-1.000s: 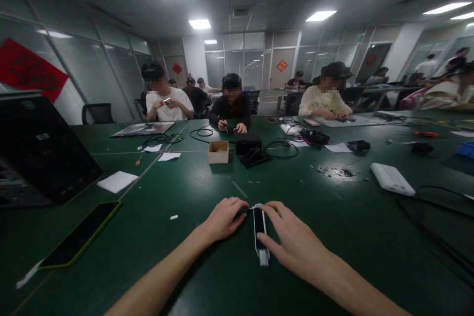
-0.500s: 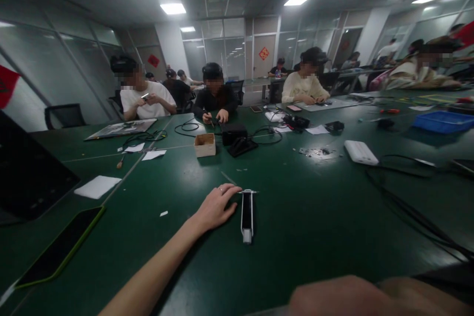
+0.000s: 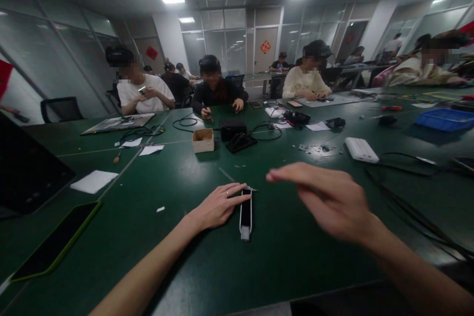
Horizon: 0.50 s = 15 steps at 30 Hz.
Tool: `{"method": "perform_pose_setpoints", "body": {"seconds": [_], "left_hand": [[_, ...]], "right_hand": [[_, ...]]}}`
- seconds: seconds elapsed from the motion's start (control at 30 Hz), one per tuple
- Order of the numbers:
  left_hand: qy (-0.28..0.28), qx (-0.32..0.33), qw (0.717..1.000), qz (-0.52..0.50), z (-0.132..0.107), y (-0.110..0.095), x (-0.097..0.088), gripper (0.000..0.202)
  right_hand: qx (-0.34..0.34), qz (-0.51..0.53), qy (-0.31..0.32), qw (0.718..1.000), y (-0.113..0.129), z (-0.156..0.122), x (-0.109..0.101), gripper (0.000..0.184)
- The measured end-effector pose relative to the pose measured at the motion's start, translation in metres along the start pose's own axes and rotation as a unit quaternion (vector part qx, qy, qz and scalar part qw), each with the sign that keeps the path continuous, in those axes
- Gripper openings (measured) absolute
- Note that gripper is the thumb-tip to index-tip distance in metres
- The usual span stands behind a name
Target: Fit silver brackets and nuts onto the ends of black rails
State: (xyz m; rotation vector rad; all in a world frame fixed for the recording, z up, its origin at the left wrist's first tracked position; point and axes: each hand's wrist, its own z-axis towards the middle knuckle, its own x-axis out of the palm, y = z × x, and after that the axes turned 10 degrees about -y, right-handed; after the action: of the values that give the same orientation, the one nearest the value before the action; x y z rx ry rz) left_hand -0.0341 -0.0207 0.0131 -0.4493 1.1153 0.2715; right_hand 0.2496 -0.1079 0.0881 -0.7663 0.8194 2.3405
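L hand (image 3: 218, 209) open, fingers flat & resting vs. upper end of slim black-and-white device (image 3: 245, 215), no grip. Device lies lengthwise on green worktop (image 3: 296, 269), just R of L hand. R hand (image 3: 326, 201) open, fingers together, blurred, clear of device & to its R. Nearby: phone in green case (image 3: 55, 242) at L, white power bank (image 3: 362, 150) at R, small metal parts (image 3: 314, 148) scattered beyond device. Further up worktop, cardboard box (image 3: 203, 140) beside black box (image 3: 233, 129), loose cables (image 3: 187, 122) around. Across worktop, co-worker in black top (image 3: 218, 96) seated w/ slim tool (image 3: 211, 117) in hand; others seated at work on either side.
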Motion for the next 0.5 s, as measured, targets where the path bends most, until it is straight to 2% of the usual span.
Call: {"method": "perform_pose_setpoints", "body": {"seconds": [0.07, 0.1, 0.13, 0.23, 0.33, 0.5], "left_hand": [[-0.004, -0.001, 1.000, -0.011, 0.001, -0.002, -0.003, 0.054], [-0.007, -0.005, 1.000, -0.017, 0.001, -0.004, -0.005, 0.053], [-0.007, -0.007, 1.000, -0.023, 0.001, -0.005, -0.006, 0.051], [-0.018, -0.020, 0.999, -0.039, 0.002, -0.007, -0.009, 0.048], [-0.030, -0.030, 0.998, -0.046, 0.001, -0.006, -0.008, 0.047], [-0.030, -0.045, 0.997, -0.054, 0.001, -0.004, -0.007, 0.046]], "right_hand": [[0.108, -0.109, -0.021, 0.988, -0.059, 0.024, 0.016, 0.047], [0.170, -0.171, -0.025, 0.970, -0.092, 0.028, 0.021, 0.048], [0.239, -0.242, -0.018, 0.940, -0.124, 0.028, 0.023, 0.050], [0.321, -0.308, -0.035, 0.895, -0.205, 0.013, 0.014, 0.059], [0.358, -0.343, -0.042, 0.867, -0.258, -0.002, 0.000, 0.062], [0.373, -0.371, -0.036, 0.850, -0.315, -0.003, -0.010, 0.067]]}}
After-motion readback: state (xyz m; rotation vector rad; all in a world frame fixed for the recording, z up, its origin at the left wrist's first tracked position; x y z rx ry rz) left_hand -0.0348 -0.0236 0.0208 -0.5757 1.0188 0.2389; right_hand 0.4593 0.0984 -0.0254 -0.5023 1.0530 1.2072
